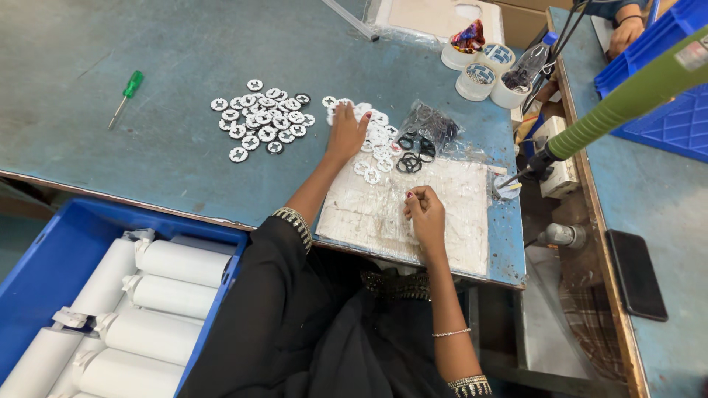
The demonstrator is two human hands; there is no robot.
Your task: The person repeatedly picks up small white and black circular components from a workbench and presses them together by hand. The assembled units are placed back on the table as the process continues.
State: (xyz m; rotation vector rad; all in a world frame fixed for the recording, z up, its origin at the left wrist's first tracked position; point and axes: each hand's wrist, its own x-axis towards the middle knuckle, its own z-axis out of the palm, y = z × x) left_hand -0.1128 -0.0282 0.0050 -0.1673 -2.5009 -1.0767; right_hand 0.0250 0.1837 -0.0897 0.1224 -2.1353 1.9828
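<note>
The left hand (346, 133) lies flat with its fingers spread on a heap of small white discs (376, 140) on the blue table (169, 155); the discs are too many to count. A second, wider group of discs (262, 121) lies apart to the left. The right hand (424, 210) rests on a white board (457, 214), fingertips pinched together; what they hold is too small to tell. One green screwdriver (125, 97) points down-left. Several black rings (413, 151) lie near a plastic bag (435, 125).
</note>
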